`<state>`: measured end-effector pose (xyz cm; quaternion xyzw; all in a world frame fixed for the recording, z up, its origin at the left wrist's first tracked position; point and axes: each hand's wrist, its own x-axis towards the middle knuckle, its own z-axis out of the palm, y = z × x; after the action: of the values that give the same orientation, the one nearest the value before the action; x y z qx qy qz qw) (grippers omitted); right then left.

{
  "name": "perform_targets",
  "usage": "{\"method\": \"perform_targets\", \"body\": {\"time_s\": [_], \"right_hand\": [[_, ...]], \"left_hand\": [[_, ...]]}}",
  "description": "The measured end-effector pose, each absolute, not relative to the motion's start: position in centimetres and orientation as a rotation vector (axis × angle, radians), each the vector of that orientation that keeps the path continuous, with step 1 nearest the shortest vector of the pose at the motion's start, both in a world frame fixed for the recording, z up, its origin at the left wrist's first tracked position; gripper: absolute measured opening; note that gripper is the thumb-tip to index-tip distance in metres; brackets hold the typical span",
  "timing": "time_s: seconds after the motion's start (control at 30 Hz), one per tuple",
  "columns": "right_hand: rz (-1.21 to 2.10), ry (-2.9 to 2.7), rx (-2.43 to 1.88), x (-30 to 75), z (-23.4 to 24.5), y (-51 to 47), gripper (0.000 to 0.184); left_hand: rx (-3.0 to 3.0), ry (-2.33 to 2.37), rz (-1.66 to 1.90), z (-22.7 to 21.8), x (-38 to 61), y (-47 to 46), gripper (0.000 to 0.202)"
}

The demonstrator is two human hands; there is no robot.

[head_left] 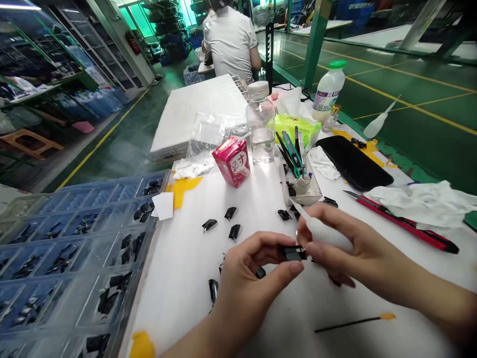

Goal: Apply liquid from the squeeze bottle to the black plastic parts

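Note:
Between thumb and fingers, my left hand pinches a small black plastic part above the white work surface. My right hand is closed around a white squeeze bottle with a long thin nozzle that points up and left. The right fingertips meet the right end of the black part; whether they grip it too is hard to make out. Several similar black pieces lie loose beyond my left hand, and a few more are partly hidden under my hands. A thin black stick with a yellow tip lies near the front.
Left stands a blue divided parts tray holding black parts. Ahead are a pink drink carton, a clear bottle and a tool box. A red utility knife and a black phone lie right. A person sits beyond.

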<state>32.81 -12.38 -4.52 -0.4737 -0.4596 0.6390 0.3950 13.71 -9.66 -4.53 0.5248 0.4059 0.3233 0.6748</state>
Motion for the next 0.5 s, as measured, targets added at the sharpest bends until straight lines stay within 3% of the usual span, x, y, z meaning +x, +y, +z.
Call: {"method": "perform_targets", "body": {"time_s": [0.4, 0.5], "right_hand": [[0.842, -1.333, -1.171, 33.6, -3.2, -13.5, 0.012], [0.861, -1.186, -1.107, 33.7, -3.2, -13.8, 0.025]], "left_hand": [[1.426, 0.972, 0.696, -4.5, 14.4, -10.8, 0.015], [1.462, 0.959, 0.696, -4.6, 14.4, -10.8, 0.011]]}}
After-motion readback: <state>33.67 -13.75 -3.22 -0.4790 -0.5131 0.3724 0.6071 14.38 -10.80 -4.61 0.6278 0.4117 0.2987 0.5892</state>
